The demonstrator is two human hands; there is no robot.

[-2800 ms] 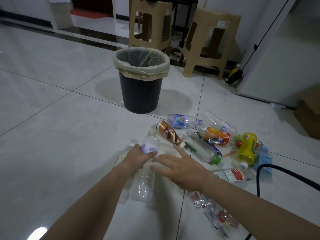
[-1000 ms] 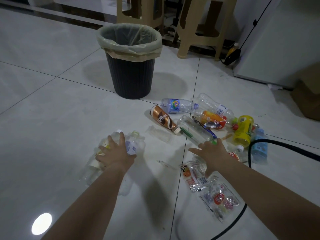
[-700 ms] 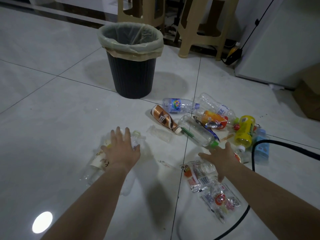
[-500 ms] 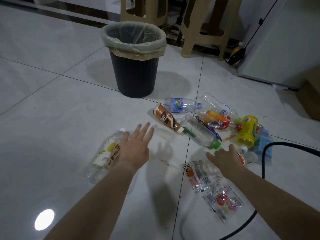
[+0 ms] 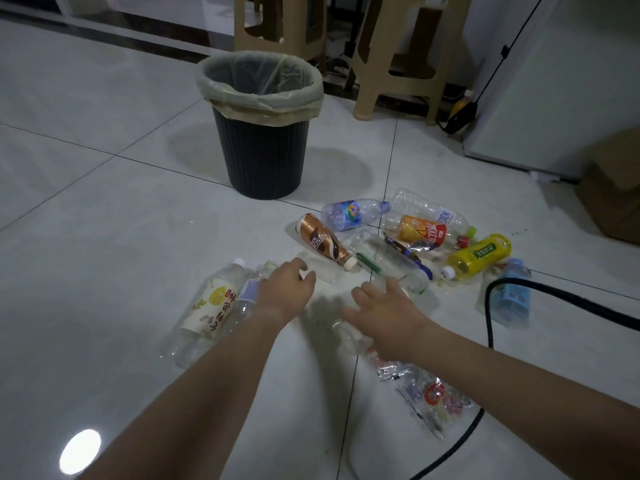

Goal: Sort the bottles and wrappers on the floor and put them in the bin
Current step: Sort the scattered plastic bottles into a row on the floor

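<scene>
Both hands hovered over the tiled floor [image 5: 104, 271], the left hand [image 5: 285, 289] loosely curled and empty beside two clear bottles [image 5: 214, 306], the right hand [image 5: 384, 311] spread open and holding nothing. Its forearm hid part of the clear wrappers [image 5: 433, 396]. More bottles [image 5: 398, 237] lay jumbled near the lined black bin [image 5: 261, 150], their labels mostly too small to read.

The brown bottle [image 5: 322, 241] reads "NESCAFE"; other bottles' labels are too small to read.

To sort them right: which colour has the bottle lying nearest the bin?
Clear bottle with a blue label; head view.
</scene>
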